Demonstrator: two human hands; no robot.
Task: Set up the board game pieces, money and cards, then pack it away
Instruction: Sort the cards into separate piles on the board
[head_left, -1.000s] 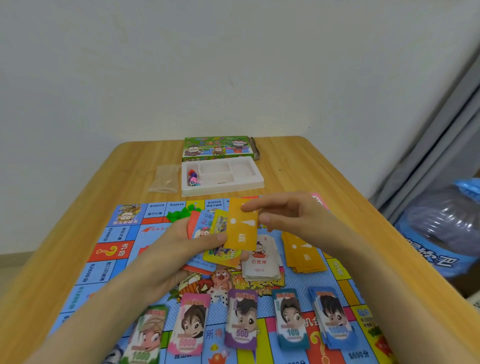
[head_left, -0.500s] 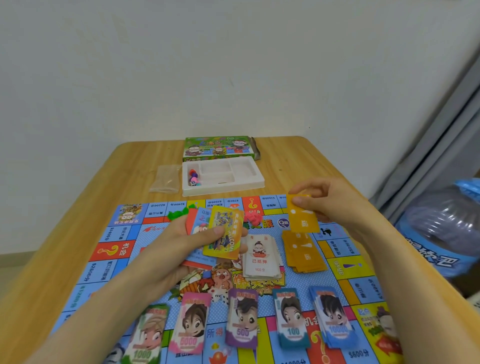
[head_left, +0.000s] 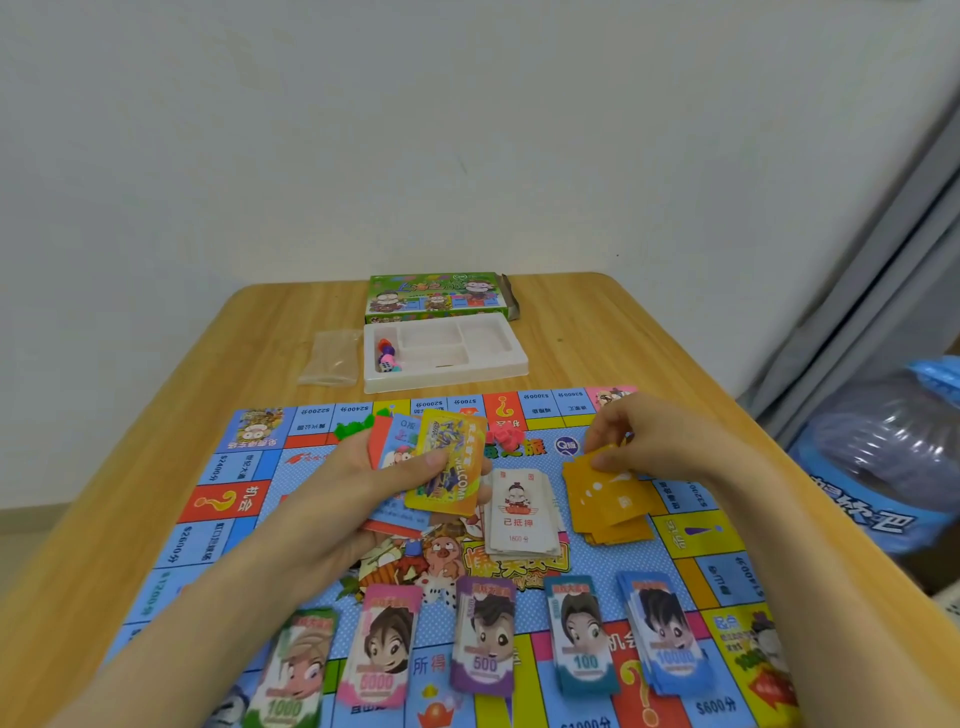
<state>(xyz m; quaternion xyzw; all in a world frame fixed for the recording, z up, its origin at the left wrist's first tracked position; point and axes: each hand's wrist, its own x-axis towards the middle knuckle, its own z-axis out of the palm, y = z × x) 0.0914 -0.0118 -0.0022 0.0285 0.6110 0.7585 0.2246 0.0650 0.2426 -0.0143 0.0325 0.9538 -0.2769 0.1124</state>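
Left hand (head_left: 358, 499) grips a fanned batch of cards (head_left: 449, 470) over the board's (head_left: 228, 501) middle, seemingly as stock to sort, while the right hand (head_left: 660, 441) pinches an orange card (head_left: 600, 460) onto the orange pile (head_left: 613, 512) near the right edge; money stacks (head_left: 483, 644) line the near edge.

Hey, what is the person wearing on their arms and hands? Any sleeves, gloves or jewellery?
Nothing that shows. The left hand and right hand have no gloves, rings or wristbands. The left forearm and right forearm are uncovered down to the picture's edge, so no sleeve is in view.
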